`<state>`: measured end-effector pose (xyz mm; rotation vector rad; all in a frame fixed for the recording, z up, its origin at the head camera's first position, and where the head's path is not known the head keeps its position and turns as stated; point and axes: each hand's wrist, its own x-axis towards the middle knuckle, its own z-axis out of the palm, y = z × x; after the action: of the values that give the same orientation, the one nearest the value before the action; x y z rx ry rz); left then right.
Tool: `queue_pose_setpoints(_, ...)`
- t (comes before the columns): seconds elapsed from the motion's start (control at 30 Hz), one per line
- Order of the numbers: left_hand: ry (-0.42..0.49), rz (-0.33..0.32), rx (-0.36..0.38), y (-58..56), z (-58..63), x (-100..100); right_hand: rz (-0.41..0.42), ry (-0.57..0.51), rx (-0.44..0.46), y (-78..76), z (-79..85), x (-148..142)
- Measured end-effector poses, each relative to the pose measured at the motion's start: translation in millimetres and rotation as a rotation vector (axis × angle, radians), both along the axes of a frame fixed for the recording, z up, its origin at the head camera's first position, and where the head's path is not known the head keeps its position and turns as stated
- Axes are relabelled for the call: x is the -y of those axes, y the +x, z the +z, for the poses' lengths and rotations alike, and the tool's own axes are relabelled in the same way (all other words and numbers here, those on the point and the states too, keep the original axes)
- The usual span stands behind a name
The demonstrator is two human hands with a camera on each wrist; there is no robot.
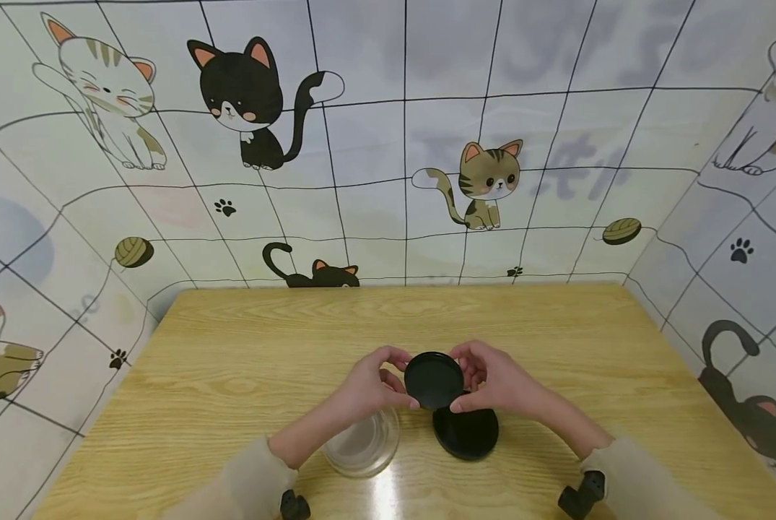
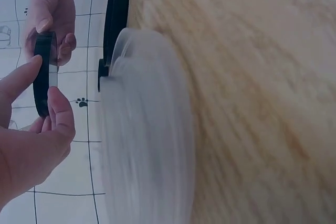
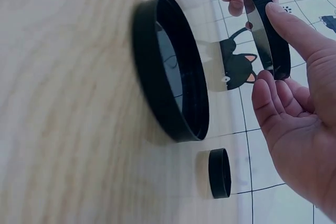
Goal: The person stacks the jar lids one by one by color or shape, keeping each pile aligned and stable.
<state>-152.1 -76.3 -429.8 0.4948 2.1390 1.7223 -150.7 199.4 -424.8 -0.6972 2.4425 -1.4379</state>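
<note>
Between both hands, a shallow round black lid (image 1: 434, 380) is raised above the table and tilted. My left hand (image 1: 376, 386) pinches its left edge between thumb and fingers, and my right hand (image 1: 499, 379) grips the right edge the same way. Below it, a wider black lid (image 1: 468, 438) lies on the table, its raised rim facing up in the right wrist view. Clear round containers (image 1: 364, 449), apparently nested, stand by the left forearm, which partly covers them. A small black lid (image 3: 219, 174) sits beyond the wide one in the right wrist view; the head view hides it.
The wooden table (image 1: 264, 332) has its back edge against a wall covering (image 1: 368, 144) printed with cats and grid lines. Similar coverings rise on the left and right sides. Dark camera mounts (image 1: 582, 495) are strapped at the sleeves.
</note>
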Motion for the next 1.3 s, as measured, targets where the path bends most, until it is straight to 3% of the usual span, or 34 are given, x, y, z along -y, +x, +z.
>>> queue_pose_setpoints(0.43,-0.022,-0.032,0.044,11.7,-4.7,-12,0.023,-0.001,0.002,15.2,-4.3,-11)
queue_pose_setpoints(0.63,-0.018,-0.048,0.056,16.1,-5.2,-16,0.013,0.047,0.019,20.2,-9.1,-14)
queue_pose_setpoints(1.07,-0.087,-0.115,0.010,16.3,-9.3,-29,0.006,0.079,0.001,30.3,-10.4,-25)
queue_pose_setpoints(1.3,-0.095,-0.124,0.024,18.3,-10.5,-36,0.026,0.057,0.026,33.1,-12.6,-32)
